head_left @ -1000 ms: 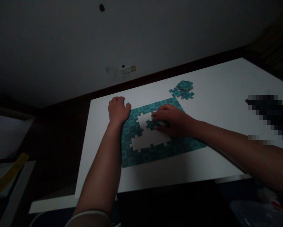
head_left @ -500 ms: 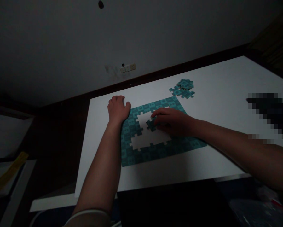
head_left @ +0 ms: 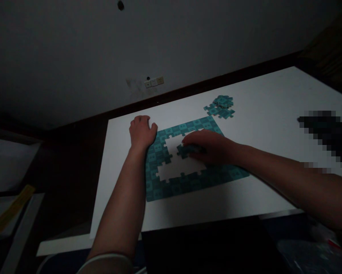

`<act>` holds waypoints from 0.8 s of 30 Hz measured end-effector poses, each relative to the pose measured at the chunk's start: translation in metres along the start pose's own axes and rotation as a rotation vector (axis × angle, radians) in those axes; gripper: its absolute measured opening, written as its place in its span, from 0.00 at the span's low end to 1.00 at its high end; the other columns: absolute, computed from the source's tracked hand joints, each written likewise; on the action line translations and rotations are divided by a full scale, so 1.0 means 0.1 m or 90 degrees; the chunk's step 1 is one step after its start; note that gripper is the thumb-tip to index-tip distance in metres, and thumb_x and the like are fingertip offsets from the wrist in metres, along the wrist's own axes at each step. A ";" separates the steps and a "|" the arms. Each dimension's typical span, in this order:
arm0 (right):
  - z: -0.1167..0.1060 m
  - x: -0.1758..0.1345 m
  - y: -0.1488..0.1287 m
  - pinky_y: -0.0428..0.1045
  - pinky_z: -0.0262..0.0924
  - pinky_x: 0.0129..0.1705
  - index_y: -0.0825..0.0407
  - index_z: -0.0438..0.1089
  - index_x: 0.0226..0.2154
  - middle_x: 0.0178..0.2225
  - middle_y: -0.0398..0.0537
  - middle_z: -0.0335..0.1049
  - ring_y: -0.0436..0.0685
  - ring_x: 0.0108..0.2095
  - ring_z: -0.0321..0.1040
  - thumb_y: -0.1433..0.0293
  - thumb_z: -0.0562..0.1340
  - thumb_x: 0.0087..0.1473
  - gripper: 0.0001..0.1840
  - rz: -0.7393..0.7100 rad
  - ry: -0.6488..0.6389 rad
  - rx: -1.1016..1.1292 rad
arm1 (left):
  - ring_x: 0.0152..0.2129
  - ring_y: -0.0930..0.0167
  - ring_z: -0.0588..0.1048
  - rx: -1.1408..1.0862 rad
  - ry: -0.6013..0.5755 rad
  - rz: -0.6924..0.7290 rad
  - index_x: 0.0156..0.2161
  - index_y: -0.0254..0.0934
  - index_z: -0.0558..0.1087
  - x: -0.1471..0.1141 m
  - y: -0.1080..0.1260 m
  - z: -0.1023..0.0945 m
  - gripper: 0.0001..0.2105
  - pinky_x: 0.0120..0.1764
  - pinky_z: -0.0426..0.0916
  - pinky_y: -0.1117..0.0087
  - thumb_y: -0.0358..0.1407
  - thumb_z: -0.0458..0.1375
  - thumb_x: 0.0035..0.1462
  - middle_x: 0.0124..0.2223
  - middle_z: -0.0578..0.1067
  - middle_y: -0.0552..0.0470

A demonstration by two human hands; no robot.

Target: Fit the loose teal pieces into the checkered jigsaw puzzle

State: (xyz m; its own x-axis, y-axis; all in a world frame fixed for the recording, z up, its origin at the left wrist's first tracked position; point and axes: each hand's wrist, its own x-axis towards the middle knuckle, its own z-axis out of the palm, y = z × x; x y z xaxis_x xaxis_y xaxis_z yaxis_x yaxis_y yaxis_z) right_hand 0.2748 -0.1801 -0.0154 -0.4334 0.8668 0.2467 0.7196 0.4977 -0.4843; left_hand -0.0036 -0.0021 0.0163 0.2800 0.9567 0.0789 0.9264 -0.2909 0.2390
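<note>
A teal jigsaw puzzle (head_left: 156, 190) with a checked pattern lies flat on the white table, its border joined around a bare gap in the middle. Over this gap, my right hand (head_left: 213, 146) has thumb and fingers around a dark teal puzzle piece (head_left: 183, 151); the fingers partly cover it. My left hand (head_left: 142, 131) rests on the table at the puzzle's far left corner, thumb apart from the fingers, holding nothing. Beyond the puzzle's far right corner sits a small heap of loose puzzle pieces (head_left: 221, 106), some overlapping.
The white table (head_left: 268, 99) reaches close to a grey wall with sockets (head_left: 154, 82). A blurred-out dark object (head_left: 328, 133) lies at the table's right. Below the near edge is a dark shape (head_left: 211, 247), with a clear plastic bag (head_left: 310, 255) at lower right.
My right hand's index finger has lifted slightly away from the thumb, so more of the dark teal between them shows. My left hand stays in place.
</note>
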 end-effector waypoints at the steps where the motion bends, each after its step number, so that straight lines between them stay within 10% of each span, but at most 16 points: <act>1: -0.01 0.00 -0.01 0.72 0.78 0.68 0.46 0.84 0.70 0.64 0.64 0.92 0.79 0.62 0.90 0.66 0.76 0.72 0.27 0.015 -0.004 -0.003 | 0.78 0.41 0.75 0.001 0.001 0.000 0.73 0.41 0.82 0.00 0.00 0.00 0.20 0.81 0.73 0.41 0.38 0.66 0.83 0.79 0.78 0.33; 24: -0.04 0.00 0.03 0.70 0.76 0.64 0.42 0.86 0.68 0.57 0.59 0.92 0.77 0.58 0.85 0.61 0.76 0.71 0.25 0.027 -0.023 -0.007 | 0.77 0.41 0.74 -0.007 0.012 0.000 0.72 0.46 0.82 -0.02 -0.01 0.02 0.20 0.81 0.72 0.42 0.39 0.64 0.81 0.79 0.79 0.37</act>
State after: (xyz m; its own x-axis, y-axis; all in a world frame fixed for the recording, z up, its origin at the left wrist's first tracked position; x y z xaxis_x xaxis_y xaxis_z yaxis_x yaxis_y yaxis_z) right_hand 0.2792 -0.1780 -0.0137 -0.4215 0.8854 0.1962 0.7438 0.4613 -0.4837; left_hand -0.0045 -0.0036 0.0145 0.2748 0.9566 0.0971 0.9239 -0.2907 0.2490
